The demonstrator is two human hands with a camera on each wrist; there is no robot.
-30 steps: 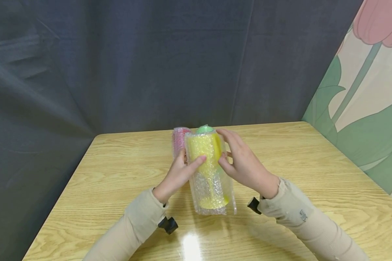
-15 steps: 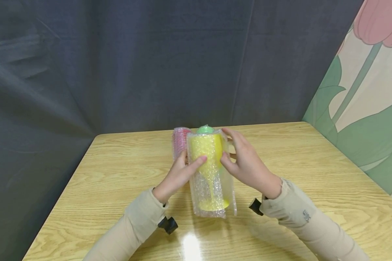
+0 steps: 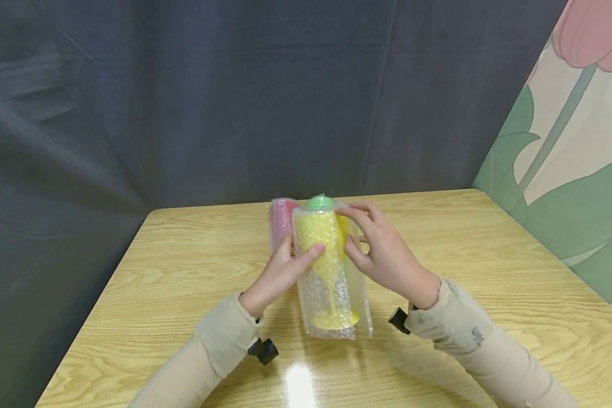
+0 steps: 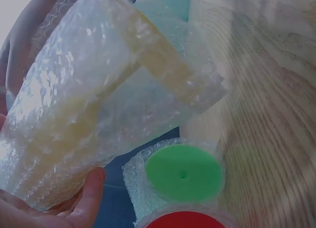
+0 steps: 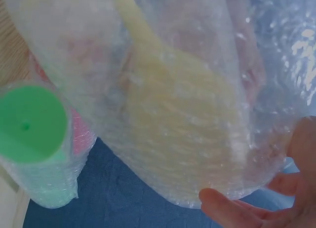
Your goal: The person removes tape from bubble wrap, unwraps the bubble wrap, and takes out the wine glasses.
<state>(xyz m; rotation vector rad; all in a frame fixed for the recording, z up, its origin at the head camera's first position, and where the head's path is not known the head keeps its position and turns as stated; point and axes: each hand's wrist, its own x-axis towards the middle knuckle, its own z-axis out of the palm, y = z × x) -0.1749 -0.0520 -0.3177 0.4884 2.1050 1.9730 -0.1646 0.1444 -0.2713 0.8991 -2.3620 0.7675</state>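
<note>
A yellow plastic goblet stands upright, its bowl toward the top and its round foot below, inside a sheet of bubble wrap. My left hand grips the wrapped bowl from the left, thumb across the front. On the other side my right hand has its curled fingers and thumb at the loose upper part of the wrap, pinching it near the top. In the right wrist view, the thumb lies at the wrap's lower rim. The far fingers of both hands are partly hidden.
Behind the yellow goblet stand a wrapped green piece and a wrapped pinkish-red piece. The left wrist view shows their round green base and red base. A dark curtain hangs past the wooden table's far edge.
The right hand's index finger has moved left over the top of the wrap. The wrap's loose right edge has shifted slightly right. My left hand keeps its grip.
</note>
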